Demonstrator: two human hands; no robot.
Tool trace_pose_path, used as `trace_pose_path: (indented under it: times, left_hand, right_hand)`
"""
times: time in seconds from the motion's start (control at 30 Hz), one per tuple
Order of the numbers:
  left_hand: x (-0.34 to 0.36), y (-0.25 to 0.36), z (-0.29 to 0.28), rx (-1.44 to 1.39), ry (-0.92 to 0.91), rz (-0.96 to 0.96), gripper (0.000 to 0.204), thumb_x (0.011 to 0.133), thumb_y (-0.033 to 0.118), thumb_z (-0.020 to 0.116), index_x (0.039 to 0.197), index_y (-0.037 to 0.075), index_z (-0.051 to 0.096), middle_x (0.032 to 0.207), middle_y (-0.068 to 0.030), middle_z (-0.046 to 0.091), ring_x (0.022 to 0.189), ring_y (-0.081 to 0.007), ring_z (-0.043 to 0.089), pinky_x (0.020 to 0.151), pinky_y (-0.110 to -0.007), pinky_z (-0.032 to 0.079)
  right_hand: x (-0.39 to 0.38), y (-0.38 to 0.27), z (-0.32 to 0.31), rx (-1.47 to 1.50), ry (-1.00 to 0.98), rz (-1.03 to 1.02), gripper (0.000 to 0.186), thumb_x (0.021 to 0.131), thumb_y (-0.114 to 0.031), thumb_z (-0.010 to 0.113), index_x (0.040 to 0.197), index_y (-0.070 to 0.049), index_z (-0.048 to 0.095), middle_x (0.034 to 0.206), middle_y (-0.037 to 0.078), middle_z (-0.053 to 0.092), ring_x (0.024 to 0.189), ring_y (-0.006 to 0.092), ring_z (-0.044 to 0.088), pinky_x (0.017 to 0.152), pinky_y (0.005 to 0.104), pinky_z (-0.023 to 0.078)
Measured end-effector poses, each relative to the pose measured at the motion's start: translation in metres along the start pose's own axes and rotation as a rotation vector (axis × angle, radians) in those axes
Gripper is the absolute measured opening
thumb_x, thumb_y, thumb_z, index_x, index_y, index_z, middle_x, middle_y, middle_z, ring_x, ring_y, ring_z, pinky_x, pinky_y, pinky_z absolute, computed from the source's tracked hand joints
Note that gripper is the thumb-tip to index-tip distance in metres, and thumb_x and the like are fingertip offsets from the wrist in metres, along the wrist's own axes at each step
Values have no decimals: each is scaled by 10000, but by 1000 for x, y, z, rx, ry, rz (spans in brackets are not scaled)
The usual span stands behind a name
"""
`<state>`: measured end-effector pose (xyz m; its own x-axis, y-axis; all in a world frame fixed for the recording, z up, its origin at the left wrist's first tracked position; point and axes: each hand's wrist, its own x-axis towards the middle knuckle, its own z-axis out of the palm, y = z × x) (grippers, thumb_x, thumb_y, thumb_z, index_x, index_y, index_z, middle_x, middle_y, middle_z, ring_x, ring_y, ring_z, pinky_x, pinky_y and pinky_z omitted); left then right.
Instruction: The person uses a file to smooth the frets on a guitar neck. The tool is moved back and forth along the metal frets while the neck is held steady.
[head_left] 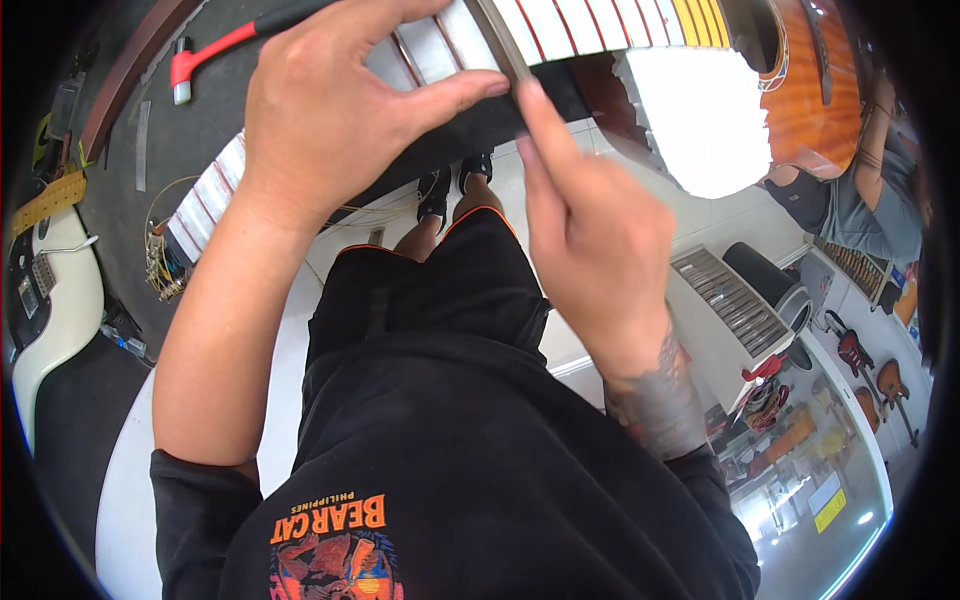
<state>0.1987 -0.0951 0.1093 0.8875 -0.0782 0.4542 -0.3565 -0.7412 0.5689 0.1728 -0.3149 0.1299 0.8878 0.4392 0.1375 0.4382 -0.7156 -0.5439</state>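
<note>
A narrow grey metal bar that looks like a file [497,38] lies across an acoustic guitar neck [590,25]. White tape covers the fingerboard between its reddish-brown frets, and yellow strips cover the end by the soundhole. My left hand [315,115] arches over the neck, its thumb tip against the bar; its other fingertips are cut off by the upper edge. My right hand [600,225], slightly blurred, closes round the bar's near end, index finger along its side. White paper [695,120] partly covers the orange-brown guitar body [815,100].
A red-and-black hammer [205,65] and a steel ruler [143,145] lie on the dark bench mat at left. Beyond are a cream electric guitar [70,265] and coiled strings [163,262]. At right are a tool drawer [730,300], a glass display case [830,450] and another person [880,190].
</note>
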Motion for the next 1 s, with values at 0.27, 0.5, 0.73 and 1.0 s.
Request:
trace_pose_path:
  times: [0.27,0.5,0.73,1.0]
  left_hand:
    - [5,13,-1,117,-90,-120,552,705,352,963,1128,46,783,1075,-89,789,958,-209,765,850,-304,576]
    - [-1,8,-1,135,-96,-120,561,709,355,960,1147,55,779,1091,-84,789,977,-211,765,857,-313,578]
    - [4,13,0,153,-113,-149,586,702,384,962,1155,60,779,1088,-82,790,968,-205,763,852,-306,573]
    - [2,10,-1,173,-96,-85,592,695,396,968,1153,68,784,1060,-70,795,913,-168,761,820,-285,572]
  right_hand:
    - [-88,14,-19,-7,-9,5,590,814,91,765,1377,-62,677,643,40,460,476,195,491,468,366,444]
    - [19,-15,-10,-49,-36,37,506,893,7,747,1376,-133,688,624,62,507,502,235,509,505,375,452]
    - [-47,-3,-40,47,1,98,513,862,48,768,1353,-83,696,598,49,505,476,201,506,485,355,460]
    - [-106,6,-49,123,31,154,499,814,107,761,1296,-18,718,619,59,563,484,141,518,481,287,441]
